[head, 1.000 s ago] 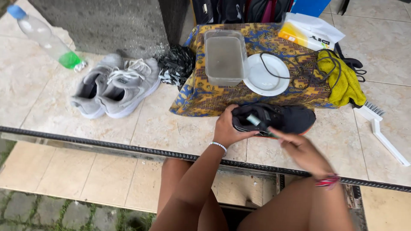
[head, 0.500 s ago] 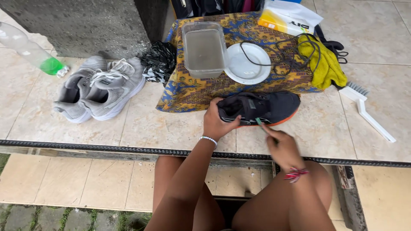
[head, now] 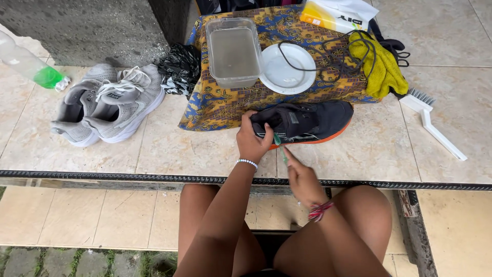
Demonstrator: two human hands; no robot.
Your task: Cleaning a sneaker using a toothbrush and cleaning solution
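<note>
A black shoe with an orange sole (head: 312, 122) lies on its side on the tiled ledge, at the near edge of a patterned cloth (head: 220, 102). My left hand (head: 252, 139) grips its heel end. My right hand (head: 302, 177) holds a small green toothbrush (head: 279, 146), its head resting against the shoe's side near the sole. A wristband of beads sits on my left wrist and a coloured band on my right.
On the cloth stand a clear tub of cloudy water (head: 234, 51), a white plate (head: 287, 74) with black laces, a yellow rag (head: 382, 66) and a package (head: 338, 15). Grey sneakers (head: 107, 105), a plastic bottle (head: 31, 66), a black bag (head: 179, 69), a white brush (head: 433, 123).
The camera has moved closer and the view shifted. The black shoe has been turned onto its side, and my right hand has brought the toothbrush up against it.
</note>
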